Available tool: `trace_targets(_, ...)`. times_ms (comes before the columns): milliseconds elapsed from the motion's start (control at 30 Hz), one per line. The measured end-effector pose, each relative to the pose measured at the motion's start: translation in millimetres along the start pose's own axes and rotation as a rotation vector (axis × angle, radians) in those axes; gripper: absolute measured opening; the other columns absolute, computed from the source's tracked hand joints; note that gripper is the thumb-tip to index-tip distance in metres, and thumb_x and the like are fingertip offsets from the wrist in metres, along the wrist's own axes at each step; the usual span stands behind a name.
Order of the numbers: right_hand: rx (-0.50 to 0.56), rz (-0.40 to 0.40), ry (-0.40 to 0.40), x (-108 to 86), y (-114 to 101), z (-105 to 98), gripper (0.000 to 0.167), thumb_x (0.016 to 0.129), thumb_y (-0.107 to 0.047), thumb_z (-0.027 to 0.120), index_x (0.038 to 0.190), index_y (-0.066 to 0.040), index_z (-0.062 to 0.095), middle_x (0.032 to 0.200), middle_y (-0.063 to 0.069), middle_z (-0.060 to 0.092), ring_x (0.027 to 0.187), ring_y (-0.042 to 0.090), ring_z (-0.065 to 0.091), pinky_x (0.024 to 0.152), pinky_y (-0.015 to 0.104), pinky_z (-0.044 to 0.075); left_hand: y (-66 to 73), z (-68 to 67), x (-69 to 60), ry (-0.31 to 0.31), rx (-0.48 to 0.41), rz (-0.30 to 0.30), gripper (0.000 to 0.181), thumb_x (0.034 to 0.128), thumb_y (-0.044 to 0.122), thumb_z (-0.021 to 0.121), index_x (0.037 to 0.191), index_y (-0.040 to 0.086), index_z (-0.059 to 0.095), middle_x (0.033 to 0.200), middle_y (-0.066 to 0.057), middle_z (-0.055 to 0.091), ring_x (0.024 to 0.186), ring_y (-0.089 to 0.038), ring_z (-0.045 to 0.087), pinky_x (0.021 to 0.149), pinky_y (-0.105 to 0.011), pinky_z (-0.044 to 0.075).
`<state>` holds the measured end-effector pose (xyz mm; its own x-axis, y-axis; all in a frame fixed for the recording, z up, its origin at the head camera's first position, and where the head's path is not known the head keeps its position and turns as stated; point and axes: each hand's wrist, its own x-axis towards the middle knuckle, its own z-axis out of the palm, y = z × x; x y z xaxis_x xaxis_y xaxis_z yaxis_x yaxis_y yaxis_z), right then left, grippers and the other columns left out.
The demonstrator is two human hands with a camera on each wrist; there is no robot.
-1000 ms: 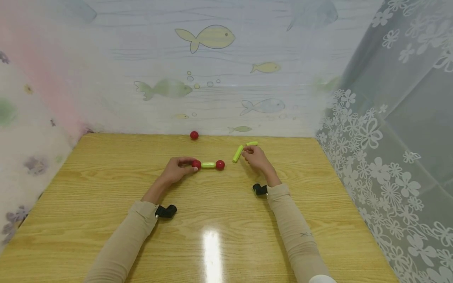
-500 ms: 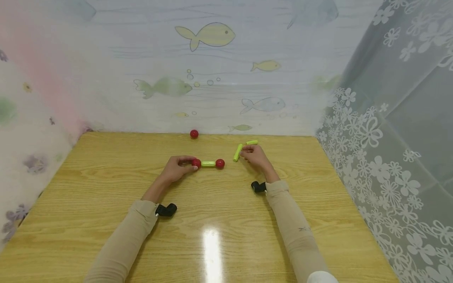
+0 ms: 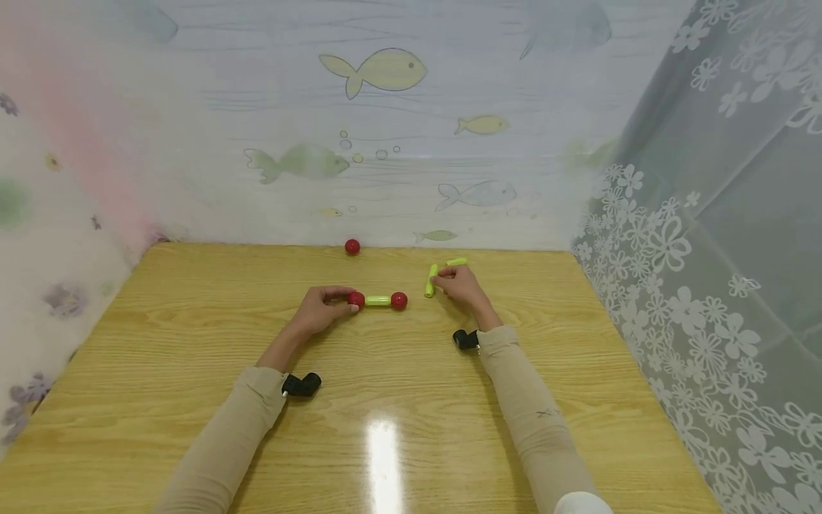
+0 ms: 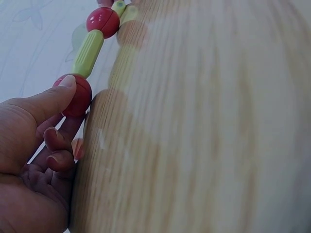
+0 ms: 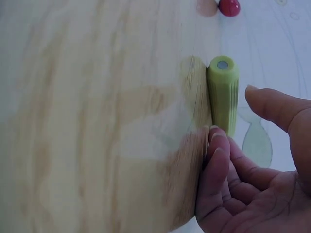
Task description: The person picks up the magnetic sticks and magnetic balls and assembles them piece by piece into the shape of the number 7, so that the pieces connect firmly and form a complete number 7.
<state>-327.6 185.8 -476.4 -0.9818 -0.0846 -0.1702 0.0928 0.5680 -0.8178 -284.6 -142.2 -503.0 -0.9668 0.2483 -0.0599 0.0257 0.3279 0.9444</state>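
Note:
My left hand (image 3: 316,310) pinches a red ball (image 4: 77,94) between thumb and fingers. From that ball a yellow-green rod (image 3: 378,300) runs right to a second red ball (image 3: 399,300), and the three lie joined in a line on the table. At the right, my right hand (image 3: 461,287) is beside a loose yellow-green rod (image 3: 430,281). In the right wrist view the fingertips meet this rod's lower part, while the thumb (image 5: 272,104) stands apart from it. A round grey spot shows on the rod's end face.
Another yellow-green rod (image 3: 457,262) lies just beyond my right hand. A lone red ball (image 3: 352,247) rests at the back edge of the wooden table (image 3: 411,371). A fish-patterned covering (image 3: 289,93) rises behind, and a flower-patterned sheet (image 3: 706,300) hangs on the right.
My right hand has shifted slightly left and now touches the loose rod, which has turned a little more upright in the view. The left hand and joined pieces stay put.

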Motion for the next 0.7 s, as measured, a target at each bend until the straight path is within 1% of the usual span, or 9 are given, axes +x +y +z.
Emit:
trace_targets(233, -0.001, -0.01, -0.032, 1.1, 2.0, 2.6, 0.049, 0.1, -0.026, 0.066, 0.136, 0.006, 0.055, 0.133, 0.023, 0.06, 0.109, 0.026, 0.061, 0.082, 0.029, 0.05, 1.2, -0.7, 0.4, -0.004, -0.005, 0.003, 0.044, 0.0917, 0.016, 0.078, 0.132, 0.002, 0.067, 0.131, -0.018, 0.068, 0.122, -0.029, 0.058, 0.092, -0.027, 0.045)
trace_targets(467, -0.006, -0.007, -0.024, 4.3, 1.9, 3.2, 0.042, 0.099, -0.018, 0.062, 0.134, 0.005, 0.059, 0.133, 0.023, 0.061, 0.118, 0.031, 0.059, 0.094, 0.036, 0.05, 0.6, -2.1, 2.9, -0.011, -0.004, 0.006, 0.045, 0.0921, 0.016, 0.078, 0.133, 0.002, 0.066, 0.131, -0.018, 0.067, 0.121, -0.028, 0.059, 0.092, -0.026, 0.046)
trace_targets(567, -0.013, -0.006, -0.021, 5.1, 1.7, 2.9, 0.042, 0.1, -0.019, 0.061, 0.134, 0.005, 0.059, 0.134, 0.023, 0.06, 0.121, 0.033, 0.058, 0.097, 0.039, 0.05, 0.0, -2.7, 4.3, -0.01, -0.003, 0.006, 0.044, 0.092, 0.016, 0.078, 0.133, 0.002, 0.067, 0.131, -0.018, 0.067, 0.12, -0.028, 0.06, 0.09, -0.026, 0.046)
trace_targets(700, -0.026, -0.009, -0.007, 6.6, 1.2, 3.6, 0.045, 0.099, -0.025, 0.066, 0.132, 0.004, 0.06, 0.133, 0.022, 0.061, 0.12, 0.033, 0.059, 0.098, 0.04, 0.049, -0.6, -4.1, 6.3, -0.006, 0.002, 0.009, 0.044, 0.0917, 0.016, 0.078, 0.132, 0.002, 0.067, 0.131, -0.018, 0.067, 0.119, -0.028, 0.06, 0.09, -0.026, 0.046)
